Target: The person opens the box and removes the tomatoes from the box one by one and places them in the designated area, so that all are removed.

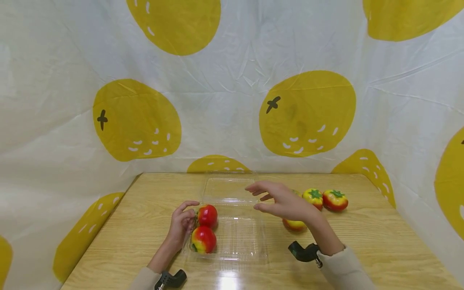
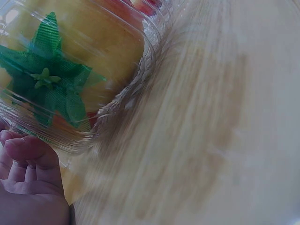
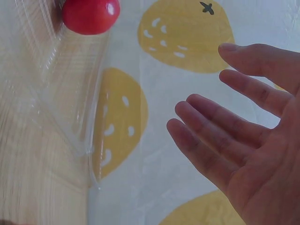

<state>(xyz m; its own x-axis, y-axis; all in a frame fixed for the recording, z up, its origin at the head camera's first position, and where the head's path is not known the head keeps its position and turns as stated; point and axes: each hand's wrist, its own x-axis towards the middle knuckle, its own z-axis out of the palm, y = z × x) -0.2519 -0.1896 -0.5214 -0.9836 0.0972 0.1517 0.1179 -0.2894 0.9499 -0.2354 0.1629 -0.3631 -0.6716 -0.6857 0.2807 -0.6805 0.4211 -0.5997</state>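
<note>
A hinged clear plastic container [image 1: 241, 237] lies with its lid [image 1: 228, 189] folded back. Along its left side sit two shiny red-and-yellow fruits, one [image 1: 208, 216] behind the other [image 1: 204, 239]. My left hand [image 1: 179, 225] holds the container's left edge, fingers curled beside the fruits. In the left wrist view, a fruit's green leafy top [image 2: 47, 77] shows through the clear wall, right above the fingertips. My right hand [image 1: 284, 201] hovers right of the lid, fingers spread and holding nothing. The right wrist view shows its bare palm [image 3: 262, 159] and a red fruit [image 3: 91, 14] in the container.
Several more red-and-yellow fruits with green tops stand on the wooden table [image 1: 377, 241] at the right, including one [image 1: 335, 200] at the far end and one [image 1: 295, 225] partly behind the right hand. A fruit-print curtain [image 1: 224, 121] encloses the table's back and sides.
</note>
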